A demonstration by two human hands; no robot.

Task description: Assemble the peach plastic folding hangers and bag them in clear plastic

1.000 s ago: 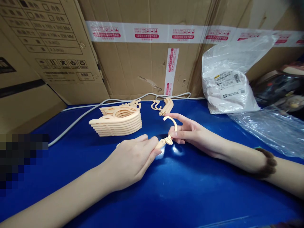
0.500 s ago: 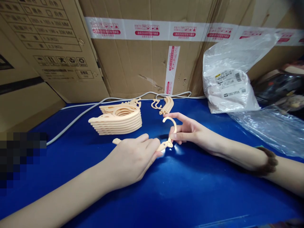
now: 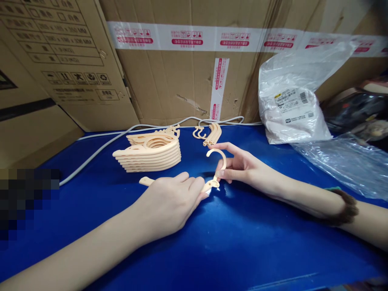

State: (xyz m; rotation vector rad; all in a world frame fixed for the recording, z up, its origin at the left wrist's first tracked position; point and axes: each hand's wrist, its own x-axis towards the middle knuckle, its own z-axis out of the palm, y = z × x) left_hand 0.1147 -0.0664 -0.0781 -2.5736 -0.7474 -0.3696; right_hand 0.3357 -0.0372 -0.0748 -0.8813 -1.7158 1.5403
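Observation:
My left hand (image 3: 174, 200) is closed round a cream plastic hanger arm (image 3: 145, 181), whose flat end sticks out to the left of my knuckles. Its other end, with a small hole, shows beyond my thumb. There it meets the foot of a cream hanger hook (image 3: 223, 158), pinched near the base by the thumb and fingers of my right hand (image 3: 239, 165). The hook stands upright, curving over to the left. Whether the two parts are joined I cannot tell. Behind my left hand lies a stack of cream hanger pieces (image 3: 148, 159).
More hanger pieces with hooks (image 3: 214, 134) lie at the back of the blue table (image 3: 242, 242). A white cable (image 3: 100, 159) runs along the back and left. Cardboard boxes (image 3: 169, 81) wall the rear. A white plastic bag (image 3: 291, 109) and clear film (image 3: 339, 161) are on the right.
The hanger arm's left end sticks out slightly farther from my left hand. The hook has shifted a touch; both hands keep nearly the same place and grip.

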